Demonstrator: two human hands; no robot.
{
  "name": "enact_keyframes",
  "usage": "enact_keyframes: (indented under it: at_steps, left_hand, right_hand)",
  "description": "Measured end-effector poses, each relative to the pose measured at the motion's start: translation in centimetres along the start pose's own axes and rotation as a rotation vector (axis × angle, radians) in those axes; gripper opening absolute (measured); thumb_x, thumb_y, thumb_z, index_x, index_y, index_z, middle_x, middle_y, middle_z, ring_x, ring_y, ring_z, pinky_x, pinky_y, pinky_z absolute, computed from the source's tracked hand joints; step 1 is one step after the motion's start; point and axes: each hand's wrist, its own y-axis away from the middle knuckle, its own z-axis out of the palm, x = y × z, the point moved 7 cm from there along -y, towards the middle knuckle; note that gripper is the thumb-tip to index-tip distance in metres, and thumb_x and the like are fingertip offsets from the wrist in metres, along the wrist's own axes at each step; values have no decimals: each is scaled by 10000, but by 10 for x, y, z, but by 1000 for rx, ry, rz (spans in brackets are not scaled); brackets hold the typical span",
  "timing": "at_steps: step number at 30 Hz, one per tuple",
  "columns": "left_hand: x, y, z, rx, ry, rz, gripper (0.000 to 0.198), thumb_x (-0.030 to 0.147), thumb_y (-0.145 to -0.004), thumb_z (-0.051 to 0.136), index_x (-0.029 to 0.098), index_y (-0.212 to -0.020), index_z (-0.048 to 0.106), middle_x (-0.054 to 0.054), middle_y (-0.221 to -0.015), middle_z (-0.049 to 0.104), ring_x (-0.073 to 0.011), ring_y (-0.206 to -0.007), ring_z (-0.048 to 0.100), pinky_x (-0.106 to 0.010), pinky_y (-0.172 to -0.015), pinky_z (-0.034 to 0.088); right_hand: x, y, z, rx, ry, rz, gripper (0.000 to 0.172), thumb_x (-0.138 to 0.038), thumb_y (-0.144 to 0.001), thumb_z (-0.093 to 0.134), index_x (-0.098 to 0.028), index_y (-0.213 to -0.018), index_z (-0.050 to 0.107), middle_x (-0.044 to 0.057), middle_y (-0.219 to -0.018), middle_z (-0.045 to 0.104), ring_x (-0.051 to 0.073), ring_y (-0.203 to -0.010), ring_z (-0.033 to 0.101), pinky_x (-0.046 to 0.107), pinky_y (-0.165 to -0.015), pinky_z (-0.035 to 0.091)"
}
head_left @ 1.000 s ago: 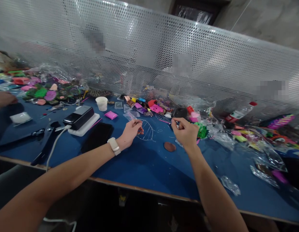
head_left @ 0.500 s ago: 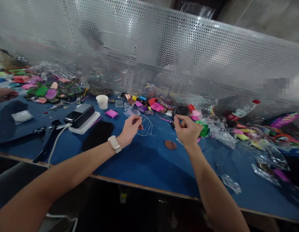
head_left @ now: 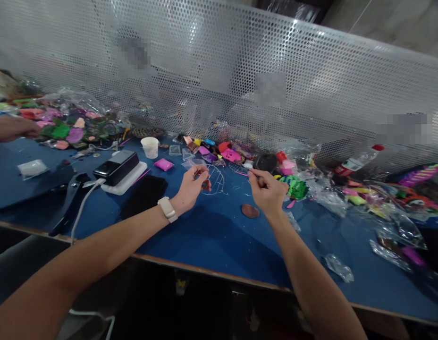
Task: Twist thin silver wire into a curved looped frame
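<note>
My left hand (head_left: 195, 188), wearing a pale wristband, is closed in a pinch on a leaf-shaped frame of thin wire (head_left: 218, 182). The frame stands out to the right of my fingers, its lower edge curving over the blue table. To its right, my right hand (head_left: 266, 189) is also pinched, thumb against forefinger. Whatever those fingertips hold is too fine to make out. Below and between the hands lies a flat brown oval piece (head_left: 250, 211). A green striped piece (head_left: 293, 187) lies just beyond my right hand's outer side.
A white paper cup (head_left: 150, 147), a pink packet (head_left: 164, 164) and a black power bank (head_left: 116, 167) with a cable stand left. Another person's hand (head_left: 13, 128) is over a colourful clay pile (head_left: 75, 134). A perforated metal screen (head_left: 212, 61) closes the back; a bottle (head_left: 358, 161) lies right.
My right hand has shifted a little left towards the wire frame, uncovering more of the green striped piece. The other person's hand has reached right to the pile. My left hand keeps its pinch.
</note>
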Motion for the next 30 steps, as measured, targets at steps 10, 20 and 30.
enact_keyframes:
  at_steps: [10,20,30]
  left_hand:
    - [-5,-6,-2,-26,194,-117,200,228,-956,804,181,-976,610,-3,-887,619,-88,-630,636,-237,-559,533]
    - [0,-2,3,-65,171,-136,225,272,-982,795,184,-963,589,-19,-965,665,-94,-606,659,-257,-545,576]
    - [1,-3,3,-77,122,-83,216,291,-976,800,179,-978,615,-26,-983,666,-88,-589,660,-261,-529,575]
  right_hand:
    - [9,-3,-12,148,-198,247,366,-546,-1029,652,-205,-1029,785,-50,-551,500,131,-444,425,295,-467,334]
    - [20,-1,-5,141,-362,349,403,-637,-1048,635,-242,-1127,642,-70,-531,524,157,-360,506,297,-378,370]
    - [26,1,12,8,-498,456,439,-652,-941,781,-240,-908,633,-48,-545,618,162,-389,613,272,-389,489]
